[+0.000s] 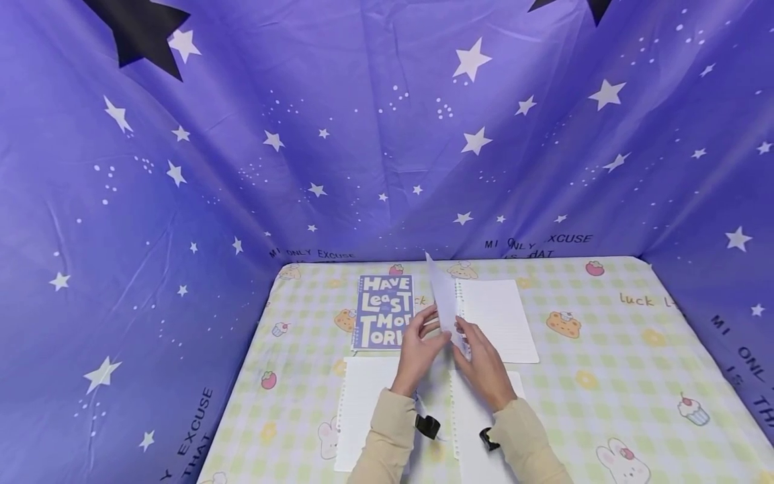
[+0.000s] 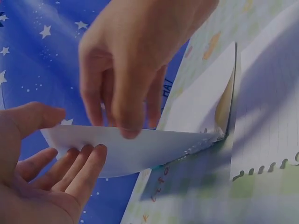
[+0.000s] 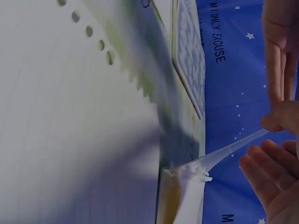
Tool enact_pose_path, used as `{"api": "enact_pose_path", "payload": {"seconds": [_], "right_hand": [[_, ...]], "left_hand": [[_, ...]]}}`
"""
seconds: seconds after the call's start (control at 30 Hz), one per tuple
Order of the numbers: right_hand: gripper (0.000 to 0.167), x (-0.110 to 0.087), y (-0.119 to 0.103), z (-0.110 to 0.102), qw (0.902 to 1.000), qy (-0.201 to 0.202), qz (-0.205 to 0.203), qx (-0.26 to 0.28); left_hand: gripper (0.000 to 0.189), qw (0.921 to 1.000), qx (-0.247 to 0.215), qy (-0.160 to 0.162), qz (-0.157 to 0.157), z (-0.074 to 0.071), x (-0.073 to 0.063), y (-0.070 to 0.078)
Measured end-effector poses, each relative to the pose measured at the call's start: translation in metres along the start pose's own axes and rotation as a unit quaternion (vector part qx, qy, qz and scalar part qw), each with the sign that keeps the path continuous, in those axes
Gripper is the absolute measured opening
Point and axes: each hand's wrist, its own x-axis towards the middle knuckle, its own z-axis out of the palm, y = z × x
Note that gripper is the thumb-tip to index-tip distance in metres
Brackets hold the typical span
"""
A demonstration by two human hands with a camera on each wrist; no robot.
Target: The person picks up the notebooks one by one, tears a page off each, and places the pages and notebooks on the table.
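A notebook page [image 1: 446, 296] stands up from the open notebook [image 1: 498, 323] at the back of the table. My right hand [image 1: 480, 359] pinches it between thumb and fingers, near its free edge, in both wrist views. On its left side, my left hand [image 1: 420, 346] touches the page with loosely extended fingers [image 2: 84, 170], and its thumb lies by the edge. Left of the hands lies a purple-covered notebook [image 1: 382, 312] with large white lettering. Two hole-edged lined sheets, one on the left [image 1: 367, 403] and one on the right [image 1: 474, 430], lie nearer me, partly under my arms.
A checked tablecloth [image 1: 605, 396] with cartoon prints covers the table. Blue-purple curtains [image 1: 375, 168] with stars hang behind and on both sides. Black bands [image 1: 428, 426] circle both wrists below the beige sleeves.
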Motion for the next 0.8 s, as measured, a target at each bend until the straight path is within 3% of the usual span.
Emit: {"api": "enact_pose_path", "payload": {"seconds": [0.17,0.37,0.8], "right_hand": [[0.069,0.002,-0.008,-0.006,0.9979,0.001,0.031,0.057],[0.068,0.010,-0.014,-0.016,0.9935,0.033,0.024,0.106],[0.060,0.006,-0.004,-0.021,0.9938,0.082,0.041,0.063]], "left_hand": [[0.058,0.9990,-0.018,-0.039,-0.008,0.005,-0.001,-0.005],[0.047,0.9975,-0.002,-0.071,0.006,0.011,0.003,-0.014],[0.040,0.9935,0.068,-0.091,0.002,0.023,0.002,-0.032]]}}
